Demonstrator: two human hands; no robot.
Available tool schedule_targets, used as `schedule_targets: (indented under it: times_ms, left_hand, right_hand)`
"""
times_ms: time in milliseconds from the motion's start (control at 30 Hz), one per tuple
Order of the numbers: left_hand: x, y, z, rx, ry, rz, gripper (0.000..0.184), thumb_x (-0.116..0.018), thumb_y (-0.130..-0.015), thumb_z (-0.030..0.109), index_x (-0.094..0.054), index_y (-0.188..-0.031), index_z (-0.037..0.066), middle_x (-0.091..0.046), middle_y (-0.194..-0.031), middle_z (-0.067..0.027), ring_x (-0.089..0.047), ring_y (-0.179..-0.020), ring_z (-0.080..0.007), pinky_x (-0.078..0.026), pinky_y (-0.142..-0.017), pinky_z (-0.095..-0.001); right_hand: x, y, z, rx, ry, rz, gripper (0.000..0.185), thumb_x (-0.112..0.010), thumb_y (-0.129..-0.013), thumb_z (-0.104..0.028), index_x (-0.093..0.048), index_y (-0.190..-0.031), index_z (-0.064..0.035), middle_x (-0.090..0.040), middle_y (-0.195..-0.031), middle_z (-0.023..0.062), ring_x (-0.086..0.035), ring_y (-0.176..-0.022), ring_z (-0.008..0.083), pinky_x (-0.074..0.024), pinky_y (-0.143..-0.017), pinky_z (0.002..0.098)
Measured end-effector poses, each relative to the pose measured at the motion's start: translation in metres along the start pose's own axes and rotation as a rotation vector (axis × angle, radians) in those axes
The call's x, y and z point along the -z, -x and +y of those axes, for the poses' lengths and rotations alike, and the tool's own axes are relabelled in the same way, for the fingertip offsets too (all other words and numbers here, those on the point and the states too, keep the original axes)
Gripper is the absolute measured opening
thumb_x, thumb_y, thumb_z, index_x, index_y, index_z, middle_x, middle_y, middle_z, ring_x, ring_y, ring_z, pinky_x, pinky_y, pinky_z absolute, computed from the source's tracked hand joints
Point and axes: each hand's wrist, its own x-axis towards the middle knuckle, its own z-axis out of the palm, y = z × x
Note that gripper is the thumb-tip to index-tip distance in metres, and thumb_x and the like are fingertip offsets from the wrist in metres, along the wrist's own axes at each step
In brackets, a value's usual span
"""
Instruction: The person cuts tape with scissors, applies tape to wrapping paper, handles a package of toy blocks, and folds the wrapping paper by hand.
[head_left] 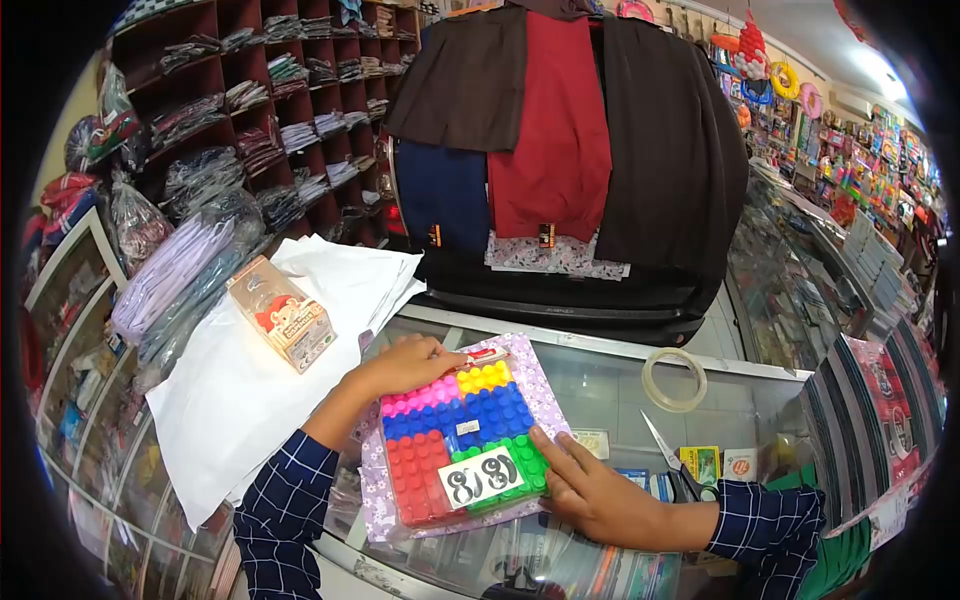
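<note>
A clear pack of toy building blocks (415, 465) in pink, yellow, blue, red and green lies on a purple flowered sheet (540, 385) on the glass counter. My left hand (405, 365) rests on the pack's top edge, its fingers bent together near the red label; what they hold, if anything, is hidden. On the pack's right edge lies my right hand (590, 490), with fingers stretched over the green blocks. A white label with black figures (480, 477) is on the pack's lower part.
Scissors (672, 450) and a tape roll (674, 380) lie right on the glass counter (600, 395). White paper sheets (200, 400) carry a small box (283, 312) at left. Trousers (560, 130) hang behind the counter. Stacked books (860, 420) stand at right.
</note>
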Motion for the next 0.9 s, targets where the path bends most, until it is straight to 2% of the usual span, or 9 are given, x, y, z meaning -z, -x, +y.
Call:
schedule_targets:
  times_ms: [100,200,300,400,500,633,733,833,900]
  left_hand:
    - [-0.002,-0.008,-0.008,-0.081,-0.097,0.021,0.056,-0.051,-0.091,0.051,-0.066,-0.105,-0.001,-0.067,-0.097,-0.0146,-0.064,-0.089,-0.0244,-0.048,-0.082,-0.0326]
    - [0.003,0.004,0.0,-0.101,0.201,-0.051,0.067,-0.051,-0.087,0.062,-0.069,-0.102,0.0,-0.067,-0.085,-0.0113,-0.063,-0.081,-0.0171,-0.048,-0.076,-0.0285]
    - [0.024,0.024,0.02,0.079,0.321,-0.248,0.068,-0.054,-0.086,0.064,-0.069,-0.101,-0.001,-0.067,-0.086,-0.0088,-0.062,-0.084,-0.0147,-0.047,-0.078,-0.0276]
    - [0.033,0.039,0.033,-0.098,0.112,-0.326,0.065,-0.061,-0.084,0.061,-0.068,-0.103,0.0,-0.067,-0.089,-0.0076,-0.061,-0.086,-0.0129,-0.047,-0.077,-0.027]
    - [0.021,0.021,0.009,-0.232,0.218,-0.379,0.06,-0.063,-0.088,0.05,-0.059,-0.122,0.001,-0.065,-0.108,-0.007,-0.059,-0.095,-0.0119,-0.047,-0.083,-0.0268]
    - [0.01,0.01,-0.004,-0.182,0.413,-0.443,0.056,-0.068,-0.088,0.037,-0.046,-0.129,0.007,-0.061,-0.108,-0.0036,-0.056,-0.096,-0.0065,-0.046,-0.08,-0.0232]
    - [0.01,0.004,-0.005,-0.15,0.451,-0.497,0.052,-0.069,-0.088,0.032,-0.043,-0.127,0.009,-0.059,-0.107,-0.0004,-0.055,-0.092,-0.0038,-0.046,-0.078,-0.0205]
    - [0.007,0.004,-0.006,-0.204,0.586,-0.542,0.052,-0.069,-0.087,0.038,-0.047,-0.124,0.008,-0.056,-0.109,-0.0032,-0.055,-0.093,-0.0079,-0.045,-0.081,-0.0232]
    - [0.004,-0.002,-0.015,-0.508,0.098,-0.158,0.053,-0.07,-0.085,0.041,-0.051,-0.122,0.008,-0.054,-0.11,-0.006,-0.054,-0.096,-0.0122,-0.045,-0.084,-0.0262]
  right_hand:
    - [0.0,0.0,-0.003,-0.054,-0.015,-0.008,0.019,-0.054,-0.086,-0.007,-0.048,-0.101,0.0041,-0.018,-0.152,0.0285,-0.045,-0.115,0.058,-0.0448,-0.096,0.0554]
    - [-0.004,0.002,-0.002,-0.03,0.045,-0.005,0.018,-0.053,-0.087,-0.008,-0.049,-0.101,0.0024,-0.017,-0.153,0.0272,-0.045,-0.115,0.0573,-0.0448,-0.096,0.0557]
    - [-0.002,0.003,-0.003,-0.062,0.001,-0.053,0.017,-0.054,-0.088,-0.01,-0.05,-0.101,-0.0005,-0.016,-0.154,0.0252,-0.046,-0.116,0.0564,-0.0447,-0.096,0.0564]
    - [-0.002,0.003,-0.004,-0.058,-0.016,-0.048,0.016,-0.055,-0.087,-0.011,-0.05,-0.1,-0.0031,-0.015,-0.154,0.0245,-0.045,-0.117,0.0559,-0.0439,-0.096,0.0577]
    - [0.002,0.002,-0.007,-0.108,-0.033,-0.093,0.015,-0.055,-0.087,-0.012,-0.049,-0.098,-0.0033,-0.016,-0.154,0.0239,-0.046,-0.116,0.0552,-0.0445,-0.095,0.0576]
    - [0.001,0.002,-0.007,-0.086,-0.009,-0.079,0.014,-0.055,-0.087,-0.011,-0.048,-0.096,-0.0036,-0.017,-0.154,0.0254,-0.047,-0.115,0.0538,-0.046,-0.094,0.0566]
    - [0.001,0.002,-0.006,-0.069,0.01,-0.059,0.015,-0.055,-0.086,-0.011,-0.048,-0.097,-0.0032,-0.018,-0.152,0.0269,-0.049,-0.112,0.0523,-0.0466,-0.094,0.0551]
    - [0.002,0.0,-0.008,-0.057,0.037,-0.043,0.017,-0.055,-0.085,-0.01,-0.047,-0.098,-0.0015,-0.02,-0.151,0.0286,-0.051,-0.11,0.0505,-0.0465,-0.095,0.054]
    - [0.0,0.0,-0.007,-0.047,0.053,-0.027,0.019,-0.055,-0.084,-0.01,-0.047,-0.098,0.0003,-0.021,-0.15,0.0297,-0.052,-0.108,0.0493,-0.0466,-0.094,0.0535]
